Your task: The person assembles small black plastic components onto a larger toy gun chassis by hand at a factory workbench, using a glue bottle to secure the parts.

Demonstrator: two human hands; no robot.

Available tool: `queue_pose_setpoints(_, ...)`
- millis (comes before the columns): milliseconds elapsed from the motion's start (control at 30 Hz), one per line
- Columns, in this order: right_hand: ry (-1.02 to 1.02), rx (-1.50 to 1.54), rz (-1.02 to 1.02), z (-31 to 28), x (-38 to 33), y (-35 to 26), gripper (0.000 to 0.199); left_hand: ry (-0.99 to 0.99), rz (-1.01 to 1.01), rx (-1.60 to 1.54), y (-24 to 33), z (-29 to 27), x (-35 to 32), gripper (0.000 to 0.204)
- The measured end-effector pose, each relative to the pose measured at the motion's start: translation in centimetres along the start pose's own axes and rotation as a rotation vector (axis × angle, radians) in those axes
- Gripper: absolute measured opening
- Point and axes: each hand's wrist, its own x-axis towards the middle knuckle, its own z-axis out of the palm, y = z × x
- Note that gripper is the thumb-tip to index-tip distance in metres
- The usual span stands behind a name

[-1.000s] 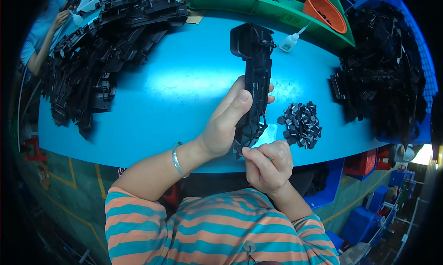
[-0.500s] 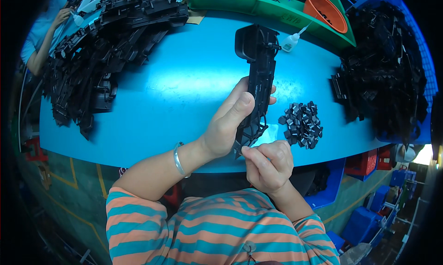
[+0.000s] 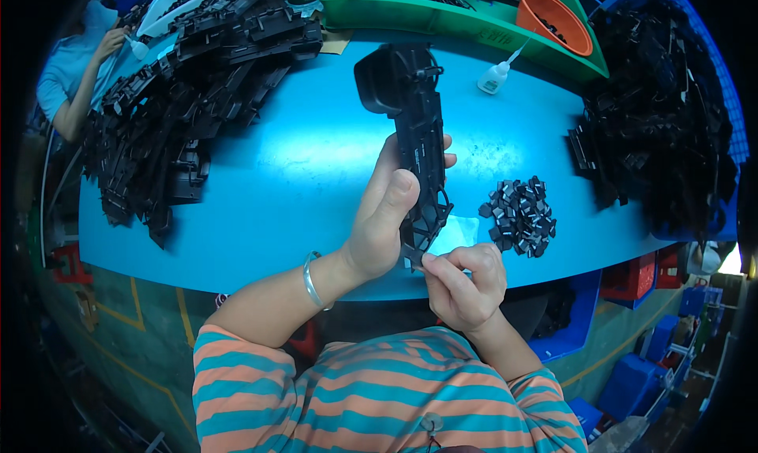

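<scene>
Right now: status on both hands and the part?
Left hand gripping long black part. Right hand pinching at its near end. Small black pieces heaped beyond right hand, not blocking.

The black part [image 3: 421, 137] hides most fingers of my left hand [image 3: 379, 224]; only tips show past it. My right hand [image 3: 467, 286] pinches its near end; whether a separate bit sits there is too small to tell. Beyond both hands, the upper edge cuts off the green tray [image 3: 418, 17]; far left of them, a co-worker [image 3: 67, 66] fades into darkness.
</scene>
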Motion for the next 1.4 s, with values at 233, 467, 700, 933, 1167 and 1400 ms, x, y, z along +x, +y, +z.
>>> queue_pose_setpoints(233,-0.029,-0.01,-0.036,-0.1,0.3,0.2,0.033,0.016,0.014,0.039,0.1,0.0,-0.1,0.07)
queue_pose_setpoints(467,-0.017,-0.018,-0.058,-0.1,0.6,0.3,0.034,0.015,-0.047,-0.028,0.2,0.0,0.0,0.072)
queue_pose_setpoints(700,-0.027,-0.016,-0.069,-0.5,0.8,0.1,0.033,0.009,-0.062,-0.083,-0.1,0.0,-0.1,0.071)
queue_pose_setpoints(933,0.033,-0.061,-0.138,-0.8,0.5,0.4,0.027,0.028,-0.078,-0.112,0.1,0.3,-0.2,0.07)
queue_pose_setpoints(1167,0.017,-0.076,-0.14,-0.8,0.7,0.2,0.026,0.022,-0.043,-0.033,0.2,0.2,0.0,0.07)
queue_pose_setpoints(1400,0.057,-0.079,-0.129,-1.2,0.6,0.0,0.027,-0.021,0.045,0.109,0.2,0.1,0.2,0.064)
